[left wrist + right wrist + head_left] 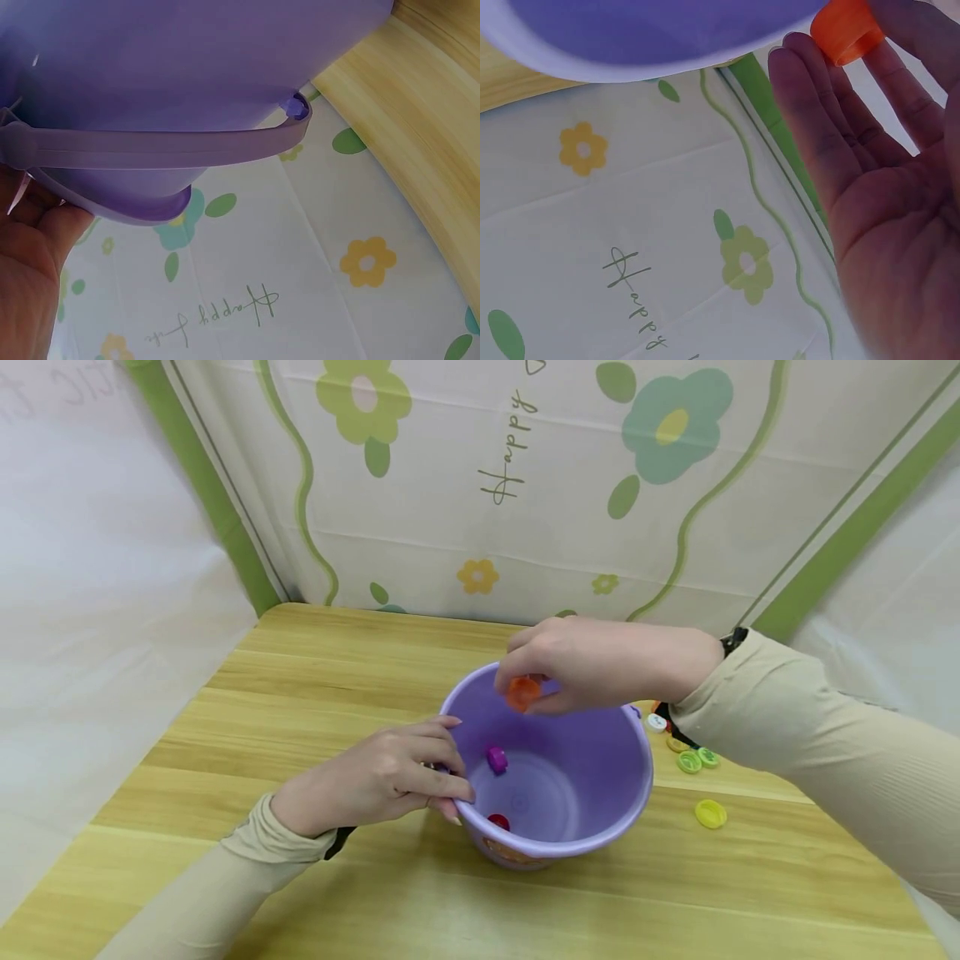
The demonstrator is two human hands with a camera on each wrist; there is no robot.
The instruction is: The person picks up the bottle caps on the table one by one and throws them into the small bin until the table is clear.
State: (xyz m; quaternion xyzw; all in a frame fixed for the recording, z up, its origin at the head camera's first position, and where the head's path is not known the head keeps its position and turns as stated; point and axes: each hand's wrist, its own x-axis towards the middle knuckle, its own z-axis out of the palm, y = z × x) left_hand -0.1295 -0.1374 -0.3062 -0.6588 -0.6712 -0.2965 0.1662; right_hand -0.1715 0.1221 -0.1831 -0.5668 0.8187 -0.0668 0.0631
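A purple bucket (600,756) stands on the table. My left hand (382,772) grips its left rim, thumb and fingers on either side. Over the bucket's mouth, my right hand (592,660) pinches an orange bottle cap (522,693); the right wrist view shows this cap (846,34) between thumb and fingertips. Inside the bucket are a purple cap (497,759) and a red cap (498,821), the red one partly hidden by the rim. In the left wrist view, the bucket's handle (172,148) hangs along its outside, near my left hand (30,262).
On the wooden table (247,727), right of the bucket, lie a yellow cap (710,814), green caps (689,762) and a white cap (657,722). My right sleeve hides part of that group. A flower-printed curtain (442,518) hangs behind the table.
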